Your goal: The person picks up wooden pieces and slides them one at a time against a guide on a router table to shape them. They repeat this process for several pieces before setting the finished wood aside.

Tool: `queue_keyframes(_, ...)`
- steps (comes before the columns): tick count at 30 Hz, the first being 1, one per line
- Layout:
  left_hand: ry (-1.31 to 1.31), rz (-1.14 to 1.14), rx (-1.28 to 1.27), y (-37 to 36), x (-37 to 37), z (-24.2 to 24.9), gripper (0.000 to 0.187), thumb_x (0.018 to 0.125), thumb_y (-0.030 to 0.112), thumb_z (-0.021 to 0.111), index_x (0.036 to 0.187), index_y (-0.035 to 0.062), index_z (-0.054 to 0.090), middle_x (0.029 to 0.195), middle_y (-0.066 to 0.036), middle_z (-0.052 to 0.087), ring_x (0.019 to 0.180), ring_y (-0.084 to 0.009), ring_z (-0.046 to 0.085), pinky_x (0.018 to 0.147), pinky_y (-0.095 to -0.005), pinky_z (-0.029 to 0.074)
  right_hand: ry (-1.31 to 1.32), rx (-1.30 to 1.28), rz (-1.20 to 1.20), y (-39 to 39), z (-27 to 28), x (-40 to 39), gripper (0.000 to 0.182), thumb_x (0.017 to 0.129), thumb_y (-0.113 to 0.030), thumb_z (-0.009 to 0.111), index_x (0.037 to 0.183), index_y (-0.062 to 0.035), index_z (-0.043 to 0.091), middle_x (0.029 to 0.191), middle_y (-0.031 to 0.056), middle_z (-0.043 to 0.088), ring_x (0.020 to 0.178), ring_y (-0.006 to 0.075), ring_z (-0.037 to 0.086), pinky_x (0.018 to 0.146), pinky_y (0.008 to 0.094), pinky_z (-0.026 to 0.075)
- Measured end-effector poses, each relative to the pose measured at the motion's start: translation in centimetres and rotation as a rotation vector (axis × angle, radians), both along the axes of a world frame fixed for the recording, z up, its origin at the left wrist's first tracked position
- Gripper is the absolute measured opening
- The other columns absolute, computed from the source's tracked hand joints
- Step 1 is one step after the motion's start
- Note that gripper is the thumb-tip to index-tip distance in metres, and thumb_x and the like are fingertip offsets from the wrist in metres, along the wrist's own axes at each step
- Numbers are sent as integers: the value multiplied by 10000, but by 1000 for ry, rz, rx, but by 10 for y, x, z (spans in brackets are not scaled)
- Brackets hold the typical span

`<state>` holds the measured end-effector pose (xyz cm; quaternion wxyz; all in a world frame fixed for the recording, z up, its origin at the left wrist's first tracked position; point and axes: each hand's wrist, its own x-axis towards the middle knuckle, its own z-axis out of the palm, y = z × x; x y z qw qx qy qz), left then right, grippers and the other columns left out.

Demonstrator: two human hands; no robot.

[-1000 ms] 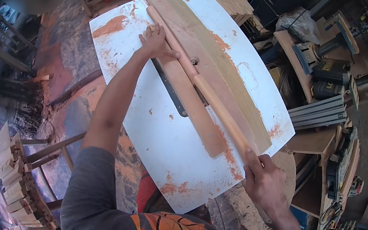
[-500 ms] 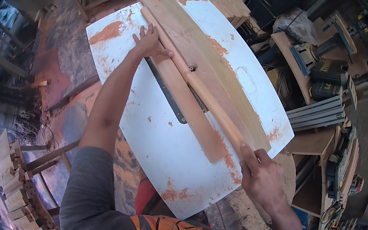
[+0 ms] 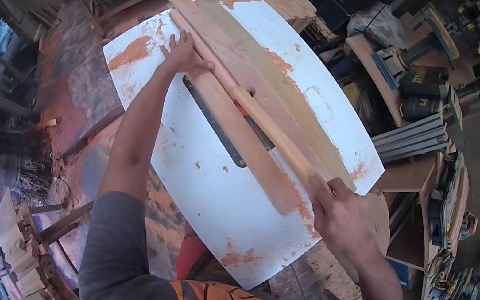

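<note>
A long wooden strip (image 3: 279, 137) lies slantwise over a white tabletop (image 3: 197, 187), along the edge of a curved wooden board (image 3: 228, 61). It has a step near its middle, beside a small round metal part (image 3: 251, 91) of the table. My left hand (image 3: 181, 56) rests with spread fingers near the strip's far end, its thumb touching the wood. My right hand (image 3: 339, 214) is closed around the near end. A flat wooden bar (image 3: 252, 152) runs alongside, over a dark slotted plate (image 3: 213, 120) set in the top.
Reddish sawdust (image 3: 131, 53) is scattered on the tabletop. Stacked wooden pieces (image 3: 286, 5) stand behind it. On the right are a shelf unit (image 3: 410, 175), metal bars (image 3: 409, 138) and power tools (image 3: 423, 84). More cut wood (image 3: 26, 248) is piled at lower left.
The strip has slid slightly toward the far left, with my right hand following it. A dark gap with some red now shows beside the strip's step. The view has shifted a little.
</note>
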<state>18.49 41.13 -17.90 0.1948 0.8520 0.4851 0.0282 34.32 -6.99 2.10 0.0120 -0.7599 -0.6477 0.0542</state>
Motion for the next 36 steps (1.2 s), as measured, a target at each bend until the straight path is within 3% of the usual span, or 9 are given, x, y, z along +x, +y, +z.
queue_keyframes(7, 7, -15, 86, 73, -9, -21, 1537, 504, 806, 804, 1560, -81, 127, 1621, -312, 156, 1502, -525, 59, 1143, -730, 24, -49, 30, -17, 51, -5, -18, 431, 844, -146, 697, 1273, -124, 663, 804, 85, 608, 617, 274, 650, 523, 409, 523)
queue_keyframes(10, -409, 50, -125, 121, -2, -35, 1416, 611, 769, 776, 1564, -66, 145, 1594, -301, 261, 1506, -509, 79, 1161, -704, 35, -36, 53, -57, 90, -7, -29, 432, 830, -129, 719, 1260, -129, 678, 807, 86, 628, 651, 281, 657, 559, 402, 539)
queue_keyframes(16, -364, 423, -106, 136, 2, -2, 1126, 743, 588, 778, 1552, 2, 257, 1553, -228, 398, 1502, -489, 129, 1153, -700, 51, 133, 233, -209, 76, 22, -43, 499, 837, -148, 721, 1328, -132, 634, 847, 127, 647, 691, 320, 665, 596, 402, 532)
queue_keyframes(18, -365, 400, -104, 156, 4, -5, 1054, 747, 472, 813, 1537, 12, 289, 1528, -219, 436, 1453, -489, 278, 1158, -629, 226, 210, 320, -381, 42, 39, -54, 533, 826, -98, 729, 1348, -93, 621, 848, 146, 657, 695, 307, 665, 626, 397, 535)
queue_keyframes(20, -924, 298, -144, 212, 7, -58, 808, 736, 197, 822, 1420, -43, 465, 1359, -255, 582, 1242, -388, 575, 1065, -502, 429, 259, 328, -556, 5, 42, -68, 521, 824, -70, 724, 1332, -25, 618, 837, 161, 656, 688, 307, 654, 634, 383, 527)
queue_keyframes(21, -888, 542, -59, 194, 17, -42, 634, 722, 79, 789, 1297, -73, 569, 1196, -213, 675, 1062, -317, 676, 930, -377, 530, 269, 329, -637, -12, 41, -75, 505, 823, -68, 723, 1311, 15, 621, 828, 168, 653, 683, 313, 647, 630, 373, 521)
queue_keyframes(24, -634, 700, -87, 215, 27, -48, 553, 743, 50, 763, 1243, -95, 575, 1157, -205, 677, 1075, -313, 670, 897, -380, 539, 238, 272, -726, -59, 27, -100, 484, 831, -72, 722, 1282, 69, 616, 824, 175, 651, 698, 271, 652, 645, 353, 519)
queue_keyframes(28, -933, 506, -374, 245, 13, -65, 610, 745, 192, 792, 1209, -122, 552, 1171, -198, 665, 1078, -327, 672, 903, -392, 546, 482, 435, -909, -82, 12, -135, 483, 845, -101, 723, 1267, 104, 609, 839, 160, 667, 770, 175, 649, 687, 323, 513)
queue_keyframes(36, -1487, 689, -510, 165, -81, 103, 368, 901, 345, 596, 1077, 26, 546, 872, -98, 599, 789, -224, 623, 684, -427, 551, 851, 576, -898, -112, -11, -139, 591, 940, -259, 709, 1374, 98, 526, 877, 2, 607, 717, 59, 527, 618, 197, 410)
